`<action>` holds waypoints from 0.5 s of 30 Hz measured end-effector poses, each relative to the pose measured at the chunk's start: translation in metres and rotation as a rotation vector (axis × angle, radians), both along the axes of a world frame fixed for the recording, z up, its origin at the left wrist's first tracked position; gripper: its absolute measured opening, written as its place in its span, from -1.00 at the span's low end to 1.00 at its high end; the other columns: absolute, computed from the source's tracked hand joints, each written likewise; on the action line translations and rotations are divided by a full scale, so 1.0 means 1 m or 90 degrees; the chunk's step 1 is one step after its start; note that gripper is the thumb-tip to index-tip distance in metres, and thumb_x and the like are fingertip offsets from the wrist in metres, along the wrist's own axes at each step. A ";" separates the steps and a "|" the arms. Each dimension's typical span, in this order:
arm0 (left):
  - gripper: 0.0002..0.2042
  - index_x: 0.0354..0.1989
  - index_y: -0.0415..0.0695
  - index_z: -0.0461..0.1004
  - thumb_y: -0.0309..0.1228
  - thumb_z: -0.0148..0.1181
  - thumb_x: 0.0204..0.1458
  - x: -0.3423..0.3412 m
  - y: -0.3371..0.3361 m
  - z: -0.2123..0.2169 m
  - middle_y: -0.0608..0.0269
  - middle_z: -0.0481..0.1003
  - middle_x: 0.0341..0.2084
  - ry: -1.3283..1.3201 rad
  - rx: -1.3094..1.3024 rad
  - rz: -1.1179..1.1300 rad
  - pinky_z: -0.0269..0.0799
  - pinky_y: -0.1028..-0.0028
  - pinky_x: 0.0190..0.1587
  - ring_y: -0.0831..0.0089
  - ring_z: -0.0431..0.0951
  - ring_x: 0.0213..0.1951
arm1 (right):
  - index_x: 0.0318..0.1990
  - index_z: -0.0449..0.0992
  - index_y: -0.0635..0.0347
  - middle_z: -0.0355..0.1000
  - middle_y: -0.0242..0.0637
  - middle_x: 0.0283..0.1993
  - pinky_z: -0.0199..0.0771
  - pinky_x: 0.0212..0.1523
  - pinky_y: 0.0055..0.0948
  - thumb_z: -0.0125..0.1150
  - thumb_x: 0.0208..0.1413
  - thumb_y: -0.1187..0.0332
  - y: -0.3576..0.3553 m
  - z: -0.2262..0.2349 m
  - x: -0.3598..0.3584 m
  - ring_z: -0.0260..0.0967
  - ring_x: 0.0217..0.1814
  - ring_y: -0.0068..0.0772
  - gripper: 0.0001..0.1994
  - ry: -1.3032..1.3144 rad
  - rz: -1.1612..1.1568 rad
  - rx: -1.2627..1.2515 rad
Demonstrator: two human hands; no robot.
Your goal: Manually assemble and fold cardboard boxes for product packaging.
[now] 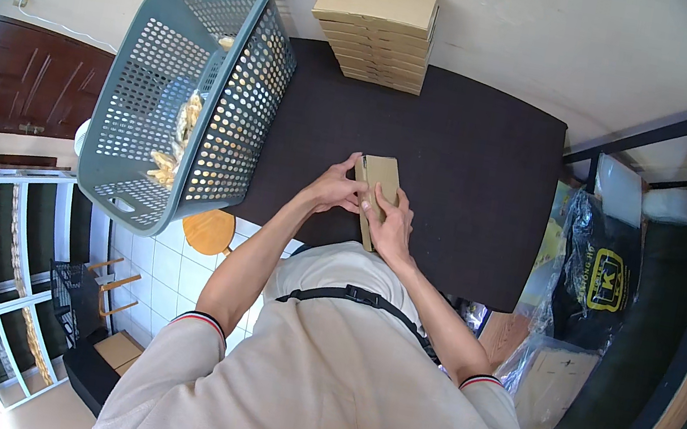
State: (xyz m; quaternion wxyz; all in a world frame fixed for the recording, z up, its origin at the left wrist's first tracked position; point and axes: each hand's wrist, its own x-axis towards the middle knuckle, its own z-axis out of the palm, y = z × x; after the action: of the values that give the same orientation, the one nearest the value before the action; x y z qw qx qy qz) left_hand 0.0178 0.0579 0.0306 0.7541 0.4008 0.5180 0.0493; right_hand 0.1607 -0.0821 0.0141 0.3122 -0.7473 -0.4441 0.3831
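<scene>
A small flat cardboard box [383, 174] is held at the near edge of the dark-covered table [470, 163], close to my waist. My left hand [335, 189] grips its left side, with the fingertips at the far left corner. Across its right side and top lies my right hand [393, 223], the thumb on the upper face and the fingers curled round the right edge. Parts of the box are hidden under both hands. Whether its lid is fully closed I cannot tell.
A tall grey-green plastic basket [239, 106] with packed goods inside stands at the table's left. Against the wall is a stack of similar cardboard boxes [379, 4]. Plastic-wrapped items [603, 267] fill a rack on the right. A round wooden stool [209, 231] sits below the basket.
</scene>
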 end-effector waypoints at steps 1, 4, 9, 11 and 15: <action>0.03 0.71 -0.06 -0.34 -0.58 0.32 0.24 0.001 -0.003 -0.002 -0.22 0.66 -0.01 -0.001 0.003 0.001 0.80 0.13 0.00 0.18 0.77 -0.13 | 0.36 0.62 -0.03 0.17 0.34 0.55 0.34 0.46 0.16 0.41 0.29 0.07 0.000 0.006 0.000 0.22 0.53 0.42 -0.48 -0.001 0.001 0.003; 0.11 0.69 -0.17 -0.39 -0.45 0.46 0.24 0.000 -0.015 -0.017 -0.27 0.66 -0.01 0.052 0.108 0.026 0.82 0.16 -0.11 0.11 0.78 -0.15 | 0.37 0.62 -0.10 0.06 0.33 0.60 0.31 0.45 0.25 0.35 0.33 0.03 0.002 0.016 0.003 0.15 0.54 0.52 -0.50 -0.090 0.125 -0.024; 0.18 0.67 -0.26 -0.45 -0.45 0.51 0.19 -0.005 -0.021 -0.019 -0.27 0.67 0.02 -0.004 0.053 0.108 0.81 0.18 -0.11 0.09 0.78 -0.12 | 0.43 0.53 0.07 0.10 0.33 0.60 0.25 0.52 0.14 0.55 0.15 0.16 -0.004 -0.028 0.020 0.13 0.56 0.40 -0.33 0.011 -0.016 0.154; 0.20 0.65 -0.29 -0.52 -0.48 0.50 0.19 -0.004 -0.022 -0.024 -0.27 0.67 0.02 0.031 0.045 0.149 0.81 0.15 -0.10 0.10 0.78 -0.12 | 0.50 0.38 0.26 0.20 0.32 0.55 0.28 0.54 -0.01 0.65 0.04 0.22 0.000 -0.023 0.027 0.22 0.57 0.26 -0.13 0.043 -0.063 0.164; -0.25 0.51 -0.42 0.23 -0.46 0.49 0.21 0.005 -0.019 -0.015 -0.04 0.72 -0.02 -0.081 0.102 0.039 0.79 0.29 -0.07 0.28 0.78 -0.10 | 0.52 0.27 0.37 0.48 0.03 0.36 0.52 0.37 -0.19 0.73 -0.04 0.28 0.005 -0.015 0.045 0.50 0.35 -0.12 -0.02 0.217 -0.095 -0.040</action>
State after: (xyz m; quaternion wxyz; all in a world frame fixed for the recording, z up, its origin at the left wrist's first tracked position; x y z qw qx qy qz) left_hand 0.0229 0.0391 0.0154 0.7492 0.4395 0.4757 0.1389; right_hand 0.2058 -0.0768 -0.0009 0.3868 -0.7119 -0.3163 0.4936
